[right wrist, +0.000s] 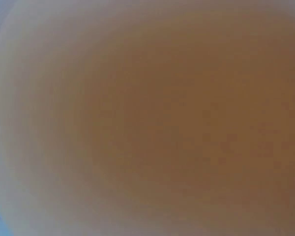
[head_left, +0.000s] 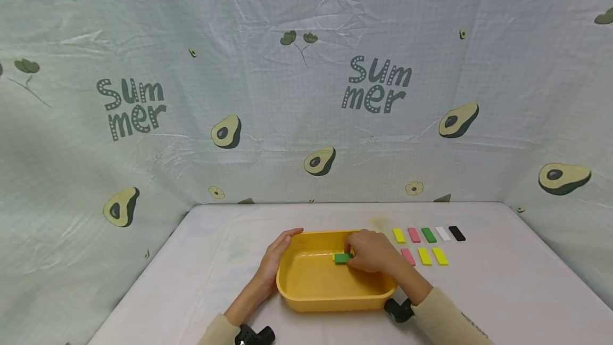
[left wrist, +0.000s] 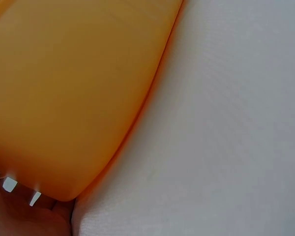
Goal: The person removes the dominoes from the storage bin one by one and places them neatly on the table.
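Observation:
A yellow plastic tub [head_left: 321,305] sits on the table. My left hand [head_left: 274,262] holds its left side near the far corner; the left wrist view catches part of that hand below the tub's wall [left wrist: 73,98]. My right hand [head_left: 373,253] reaches over the tub's right side and pinches a small green block [head_left: 342,259] inside it. Just left of the green block, a yellow block [head_left: 333,256] shows partly. The right hand's fingertips are partly hidden. In the right wrist view there is only an orange-brown blur.
Right of the tub, small flat blocks lie in two rows. The far row has yellow [head_left: 398,235], pink [head_left: 414,235], green [head_left: 428,235], white [head_left: 442,233] and black [head_left: 457,233]. Nearer are pink [head_left: 408,257] and two yellow blocks [head_left: 424,256]. A printed curtain [head_left: 268,84] surrounds the white table [head_left: 479,292].

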`<state>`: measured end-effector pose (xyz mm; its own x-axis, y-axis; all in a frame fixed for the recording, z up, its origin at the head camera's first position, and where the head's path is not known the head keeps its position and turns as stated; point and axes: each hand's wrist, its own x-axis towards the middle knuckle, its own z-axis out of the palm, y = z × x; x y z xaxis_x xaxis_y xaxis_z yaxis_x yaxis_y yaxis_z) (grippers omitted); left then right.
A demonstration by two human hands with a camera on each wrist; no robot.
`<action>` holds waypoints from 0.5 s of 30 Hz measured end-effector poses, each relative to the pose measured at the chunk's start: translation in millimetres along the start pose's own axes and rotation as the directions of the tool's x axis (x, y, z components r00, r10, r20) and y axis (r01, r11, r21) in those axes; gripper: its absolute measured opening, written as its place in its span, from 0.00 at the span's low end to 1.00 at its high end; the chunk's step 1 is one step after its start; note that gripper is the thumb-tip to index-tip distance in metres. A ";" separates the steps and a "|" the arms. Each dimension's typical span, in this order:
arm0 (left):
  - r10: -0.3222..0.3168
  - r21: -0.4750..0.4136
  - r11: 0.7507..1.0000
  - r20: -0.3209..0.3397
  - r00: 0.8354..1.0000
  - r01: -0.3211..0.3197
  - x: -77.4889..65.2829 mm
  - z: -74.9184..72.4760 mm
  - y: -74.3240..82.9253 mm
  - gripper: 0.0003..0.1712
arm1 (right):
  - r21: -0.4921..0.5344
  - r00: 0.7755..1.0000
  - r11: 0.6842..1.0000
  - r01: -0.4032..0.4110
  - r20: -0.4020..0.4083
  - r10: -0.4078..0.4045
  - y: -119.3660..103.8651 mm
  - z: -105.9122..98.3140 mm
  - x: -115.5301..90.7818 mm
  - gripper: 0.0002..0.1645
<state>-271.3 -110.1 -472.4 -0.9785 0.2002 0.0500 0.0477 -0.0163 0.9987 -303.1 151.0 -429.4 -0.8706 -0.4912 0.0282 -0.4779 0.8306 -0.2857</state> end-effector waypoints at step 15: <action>0.000 0.015 1.000 -0.007 1.000 0.000 0.3 -0.4 0.3 0.31 | 0.222 0.998 0.974 0.041 0.033 -0.050 2.6 -29.7 -7.5 0.06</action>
<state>-271.6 -110.4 -472.1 -0.9799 0.1931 0.0503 0.0509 -0.0017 0.9987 -301.3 164.7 -401.8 -0.8415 -0.5402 0.0106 -0.4754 0.7309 -0.4897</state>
